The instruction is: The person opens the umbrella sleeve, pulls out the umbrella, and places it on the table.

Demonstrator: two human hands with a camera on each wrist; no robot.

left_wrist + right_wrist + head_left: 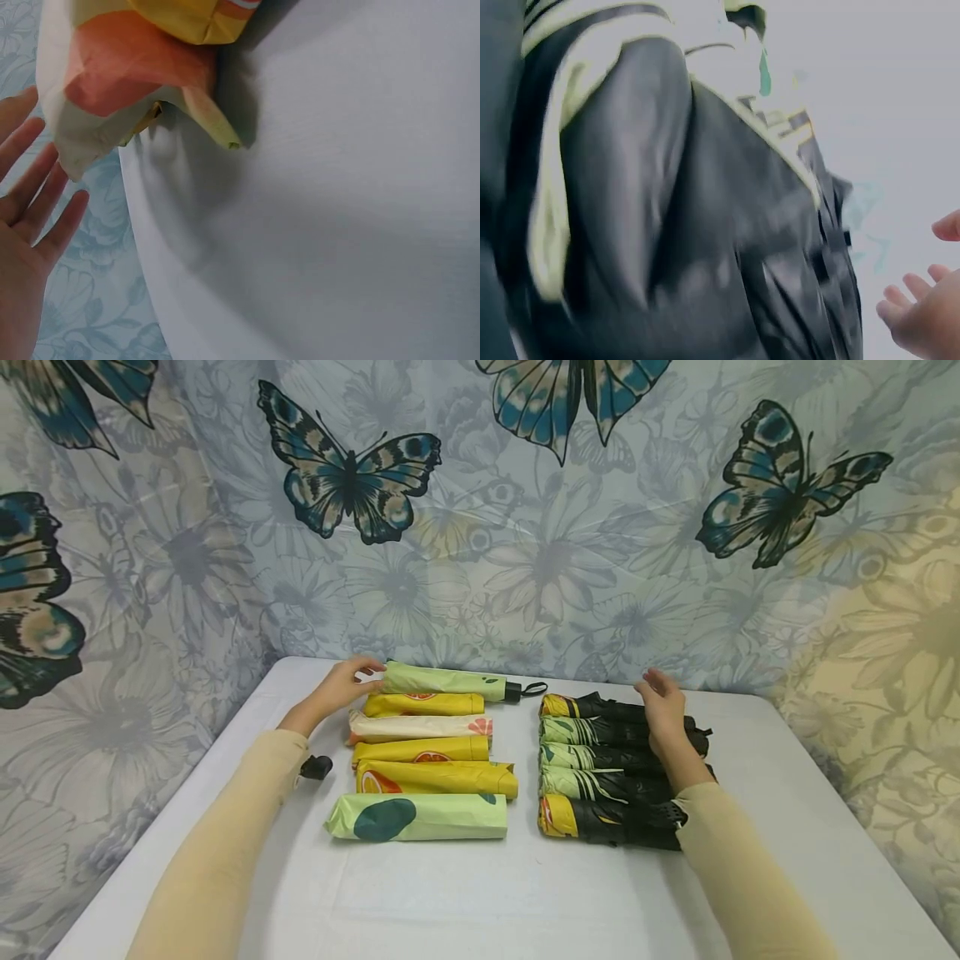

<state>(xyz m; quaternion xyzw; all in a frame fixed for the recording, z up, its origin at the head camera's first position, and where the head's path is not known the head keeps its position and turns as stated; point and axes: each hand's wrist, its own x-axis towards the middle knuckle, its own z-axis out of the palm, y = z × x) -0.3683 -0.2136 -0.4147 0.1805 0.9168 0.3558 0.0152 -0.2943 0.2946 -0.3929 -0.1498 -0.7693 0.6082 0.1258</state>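
Note:
At the back of the left row lies a folded umbrella in a light green sleeve [450, 681], its black handle and strap pointing right. My left hand [337, 693] is at its left end, fingers spread in the left wrist view; whether they touch the sleeve I cannot tell. Below it lie a yellow sleeve [427, 705] and a cream sleeve [420, 729] with a grapefruit print. My right hand [664, 710] hovers around the right ends of the folded black umbrellas, nearest a yellow-and-black umbrella [600, 707], holding nothing. In the right wrist view its fingers are loosely bent.
More yellow sleeves [435, 779] and a green sleeve [450, 818] lie toward the front left. Several green-and-black umbrellas [592, 731] form the right row. A small black object [316, 767] lies by the left forearm. Patterned cloth [465, 568] hangs behind the white table [450, 902].

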